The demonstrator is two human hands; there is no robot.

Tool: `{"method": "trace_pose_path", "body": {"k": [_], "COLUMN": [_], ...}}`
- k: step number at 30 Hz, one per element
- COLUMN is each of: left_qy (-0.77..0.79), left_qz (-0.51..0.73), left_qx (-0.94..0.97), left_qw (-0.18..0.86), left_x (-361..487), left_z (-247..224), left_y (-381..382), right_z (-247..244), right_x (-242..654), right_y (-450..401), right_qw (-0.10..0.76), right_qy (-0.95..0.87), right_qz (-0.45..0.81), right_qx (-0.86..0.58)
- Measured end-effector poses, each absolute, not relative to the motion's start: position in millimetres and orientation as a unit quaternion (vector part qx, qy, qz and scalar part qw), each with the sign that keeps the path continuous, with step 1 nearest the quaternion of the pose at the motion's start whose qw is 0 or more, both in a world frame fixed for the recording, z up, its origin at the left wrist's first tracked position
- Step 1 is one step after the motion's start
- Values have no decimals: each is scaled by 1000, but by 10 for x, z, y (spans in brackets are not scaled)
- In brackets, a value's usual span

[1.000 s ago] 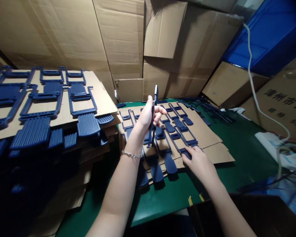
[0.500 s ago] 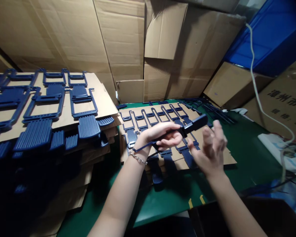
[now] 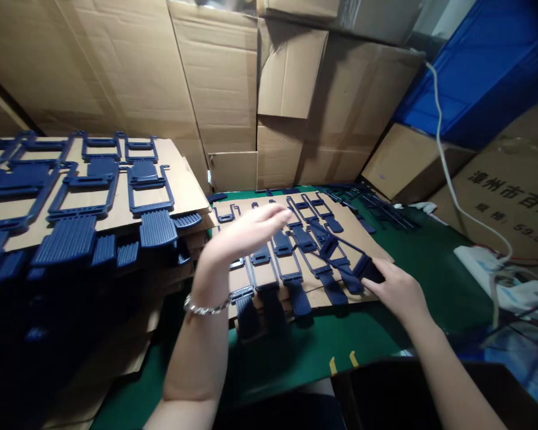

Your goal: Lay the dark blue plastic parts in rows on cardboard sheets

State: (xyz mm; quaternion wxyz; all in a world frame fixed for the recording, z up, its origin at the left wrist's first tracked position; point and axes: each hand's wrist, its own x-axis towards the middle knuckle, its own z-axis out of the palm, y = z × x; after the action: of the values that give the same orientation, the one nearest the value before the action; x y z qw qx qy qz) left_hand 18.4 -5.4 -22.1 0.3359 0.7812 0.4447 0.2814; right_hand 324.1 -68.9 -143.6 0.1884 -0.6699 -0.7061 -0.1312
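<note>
Navy plastic frame is at the right end of the near row, tilted over the cardboard sheet. Right hand has it by the tab end only, thumb and fingers pinching; exact finger contact partly hidden. Can't tell if its far end touches the frames under it or hangs just above.

Left hand is over the sheet, fingers straight and close together, nothing visible in its grip. Palm side mostly hidden.

Risks from here:
- One-end pinch: far end can swing or droop, hook a neighbouring frame and drag the row out of line. Cause would be open corners lying close together, some parts overlapping.
- Ribbed tabs stick out past the sheet's near edge over the green table. A low forearm or sleeve could catch one and spin its frame.
- Bracelet on left wrist could snag a frame corner if that arm drops.
- Left stack of cardboard layers has uneven edges and overhanging tabs near the left arm. An elbow bump could shift a layer and slide parts off.

White cable and power strip sit well right of the sheet; low concern.
</note>
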Motion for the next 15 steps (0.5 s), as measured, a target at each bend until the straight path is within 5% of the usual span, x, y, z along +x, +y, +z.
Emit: {"method": "trace_pose_path", "body": {"k": [3,8,15], "left_qy": [489,432,269], "left_qz": [365,274,118], "left_qx": [766,837,802], "left_qw": [200,193,520], "left_x": [56,422,738], "left_z": [-5,54,-143], "left_y": [-328,-877,-1621], "right_z": [-1544,-1607,-1614], "right_x": [3379,3519,3523], "right_y": [-734,-650,-540], "right_qw": [182,179,157], "right_qy": [-551,-499,-534], "right_qz": [11,88,118], "right_qx": [-815,-844,-823]}}
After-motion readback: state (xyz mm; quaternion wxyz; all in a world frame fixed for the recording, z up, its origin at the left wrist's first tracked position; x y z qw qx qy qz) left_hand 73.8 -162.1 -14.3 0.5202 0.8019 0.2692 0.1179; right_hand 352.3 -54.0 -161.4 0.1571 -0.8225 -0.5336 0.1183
